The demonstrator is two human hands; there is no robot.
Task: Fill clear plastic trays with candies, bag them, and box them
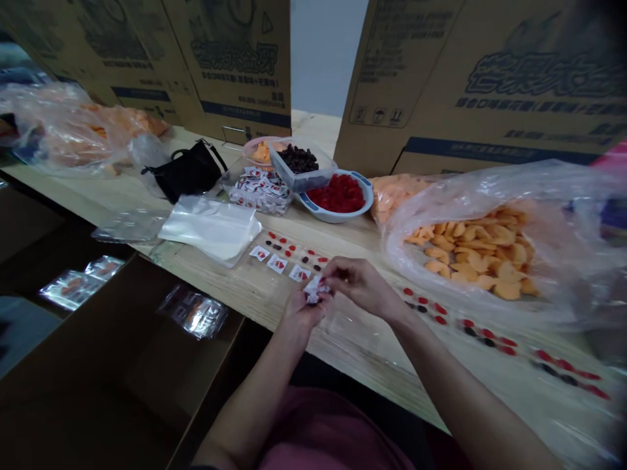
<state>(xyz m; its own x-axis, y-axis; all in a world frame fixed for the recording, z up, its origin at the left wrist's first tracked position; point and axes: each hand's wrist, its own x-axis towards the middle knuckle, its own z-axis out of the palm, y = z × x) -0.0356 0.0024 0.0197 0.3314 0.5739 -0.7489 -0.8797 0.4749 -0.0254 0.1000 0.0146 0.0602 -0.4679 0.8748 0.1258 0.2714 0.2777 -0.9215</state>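
My left hand [302,308] and my right hand [357,282] meet above the front of the wooden table [255,287]. Both pinch a few small white-and-red sachets [315,288] between their fingertips. Just left of my hands, three more sachets [277,262] lie flat on the table beside small groups of red and dark fruit pieces [294,251]. A clear plastic bag [353,326] lies flat under my right wrist. More groups of red and dark pieces [490,336] run in a row along the table to the right.
A large clear bag of orange crisps [477,251] lies at right. Behind stand a blue-rimmed bowl of red fruit [339,194], a tub of dark fruit [298,160], a heap of sachets [259,189], a stack of clear bags [210,225], a black pouch [189,171] and cardboard boxes [235,59]. An open carton [147,352] sits at lower left.
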